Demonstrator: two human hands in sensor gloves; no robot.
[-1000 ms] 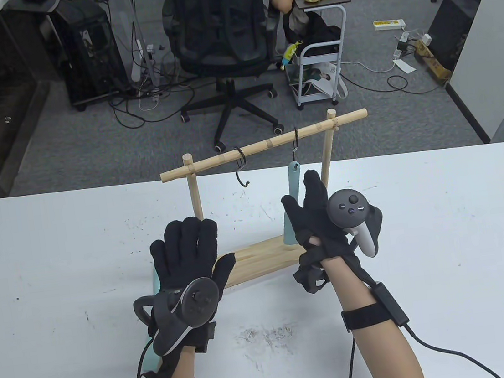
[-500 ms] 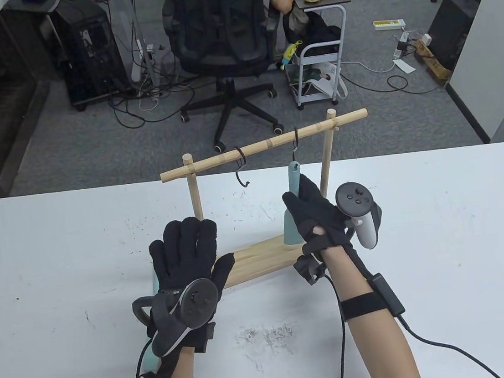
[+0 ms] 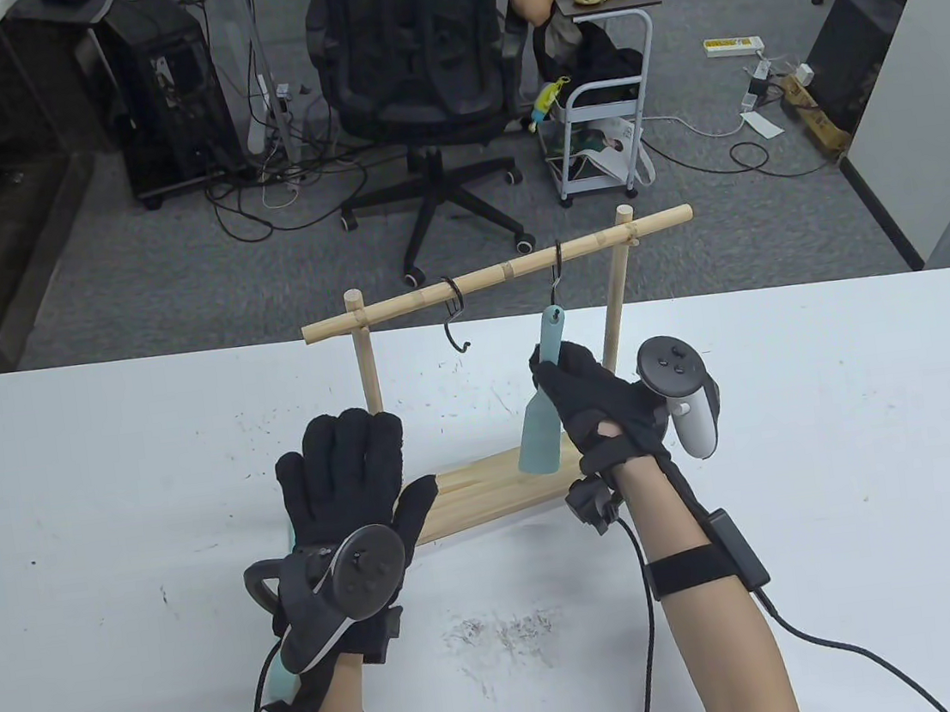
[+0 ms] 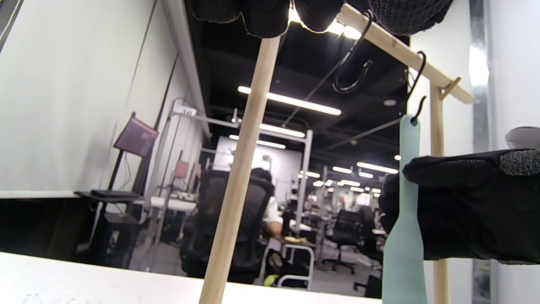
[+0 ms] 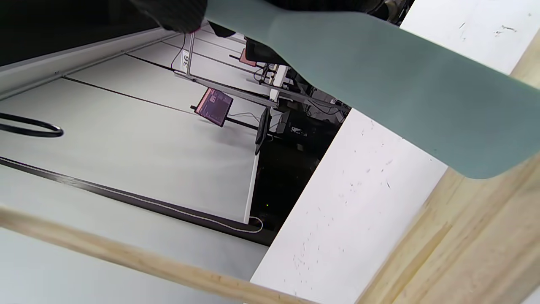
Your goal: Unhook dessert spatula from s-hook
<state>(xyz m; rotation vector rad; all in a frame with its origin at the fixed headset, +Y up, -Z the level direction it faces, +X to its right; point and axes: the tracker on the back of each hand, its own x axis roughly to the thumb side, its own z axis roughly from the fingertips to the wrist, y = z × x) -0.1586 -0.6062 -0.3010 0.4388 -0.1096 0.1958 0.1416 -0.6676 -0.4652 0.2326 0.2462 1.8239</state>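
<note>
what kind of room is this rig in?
Most likely an open-plan office or lab: a black office chair with someone seated, a PC tower amid floor cables, a white rolling cart, and rows of desks under strip lights in the left wrist view.

Landmark: light wooden hanging rack (image 3: 490, 479). Its two upright posts are bounding the passage under the bamboo crossbar (image 3: 499, 273). An empty black s-hook (image 3: 454, 315) is dangling into the left part of that gap. The pale teal dessert spatula (image 3: 542, 425) and gloved right hand (image 3: 598, 410) are filling the right part. Gloved left hand (image 3: 348, 484) is covering the rack's left base end.
</note>
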